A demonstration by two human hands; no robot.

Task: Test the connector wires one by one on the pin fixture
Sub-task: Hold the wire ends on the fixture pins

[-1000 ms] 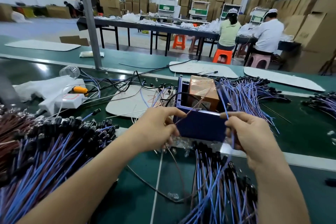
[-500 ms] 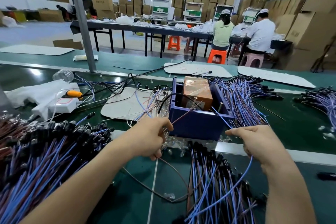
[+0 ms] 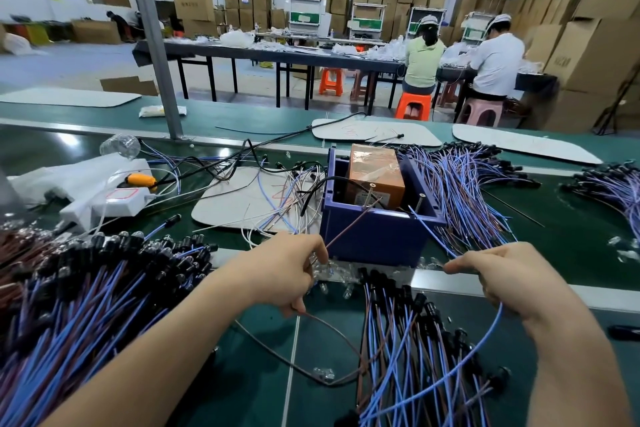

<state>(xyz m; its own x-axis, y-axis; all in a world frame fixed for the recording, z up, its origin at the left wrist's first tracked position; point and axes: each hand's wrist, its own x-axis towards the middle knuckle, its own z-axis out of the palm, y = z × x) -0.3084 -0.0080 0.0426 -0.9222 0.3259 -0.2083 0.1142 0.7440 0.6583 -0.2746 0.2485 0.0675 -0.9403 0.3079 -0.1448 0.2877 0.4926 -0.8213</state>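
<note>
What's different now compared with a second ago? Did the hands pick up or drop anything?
Both hands drew back from the blue box toward the person and slightly apart. The left hand still pinches the brown wire, the right hand the blue wire; both wires slant up to the box's top. Nothing was let go. The box, the taped block inside it and the wire bundles stayed put.

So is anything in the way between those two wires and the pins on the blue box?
Nothing visible. The brown wire from the left hand and the blue wire from the right hand run clear toward the pins.
</note>
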